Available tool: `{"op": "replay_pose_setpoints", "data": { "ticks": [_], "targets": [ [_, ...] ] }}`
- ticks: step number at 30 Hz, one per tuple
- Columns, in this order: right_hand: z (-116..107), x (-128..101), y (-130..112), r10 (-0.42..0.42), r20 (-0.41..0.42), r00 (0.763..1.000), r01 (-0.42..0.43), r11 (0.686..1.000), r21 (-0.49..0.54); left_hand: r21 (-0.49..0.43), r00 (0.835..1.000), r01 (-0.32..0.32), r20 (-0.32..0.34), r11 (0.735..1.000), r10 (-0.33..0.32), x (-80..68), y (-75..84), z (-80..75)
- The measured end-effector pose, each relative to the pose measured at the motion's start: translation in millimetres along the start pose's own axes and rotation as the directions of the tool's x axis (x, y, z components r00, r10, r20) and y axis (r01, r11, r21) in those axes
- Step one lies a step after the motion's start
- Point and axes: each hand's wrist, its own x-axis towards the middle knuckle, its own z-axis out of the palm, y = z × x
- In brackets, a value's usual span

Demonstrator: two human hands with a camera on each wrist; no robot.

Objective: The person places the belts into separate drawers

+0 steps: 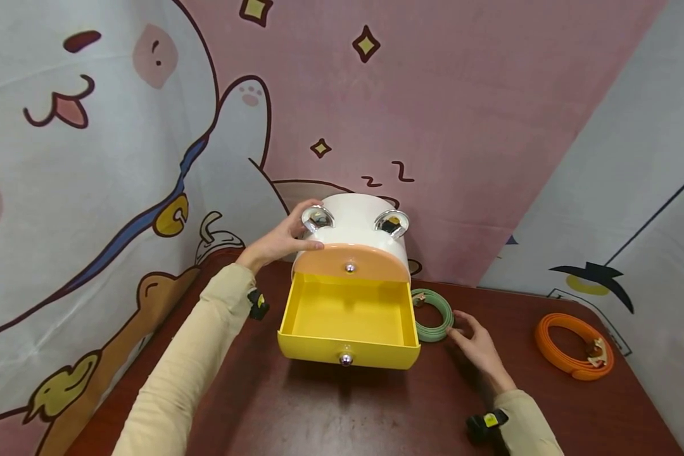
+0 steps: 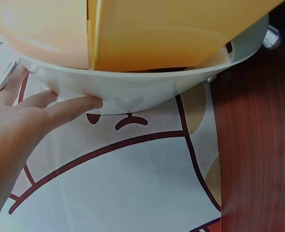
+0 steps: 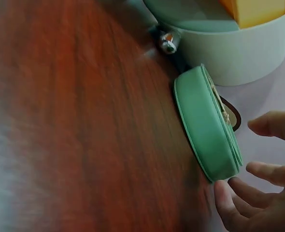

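The left hand (image 1: 279, 244) rests flat-fingered on the white organiser (image 1: 353, 225), steadying it; the right hand (image 1: 479, 348), fingers loose and empty, reaches beside the green belt (image 1: 433, 315). The yellow drawer (image 1: 349, 323) is already pulled out and bare, so the belt is not yet in.

The green belt (image 1: 433, 315) is partly hidden behind the yellow drawer (image 1: 349, 316); its buckle seems blurred.

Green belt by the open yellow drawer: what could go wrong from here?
1. The right hand is open beside the coiled green belt, not gripping it; a loose pickup might let the coil spring apart.
2. The yellow drawer is pulled far out over the table; a push down on it might tip the white storage box, which only the left hand steadies.
3. The belt lies close against the box, so fingers may snag there.
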Motion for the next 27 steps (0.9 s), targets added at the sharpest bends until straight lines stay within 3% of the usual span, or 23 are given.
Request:
{"op": "replay_pose_setpoints", "data": {
  "ticks": [12, 27],
  "targets": [
    [9.6, 19.0, 4.5, 0.051, -0.032, 0.998, -0.053, 0.996, -0.073, -0.001, 1.0, 0.014, -0.007, 1.0, -0.014, 0.1, 0.3, 0.3],
    [17.9, 31.9, 10.7, 0.021, -0.177, 0.984, -0.031, 0.998, -0.055, -0.016, 1.0, -0.008, 0.004, 1.0, 0.008, 1.6, -0.6, 0.1]
  ]
}}
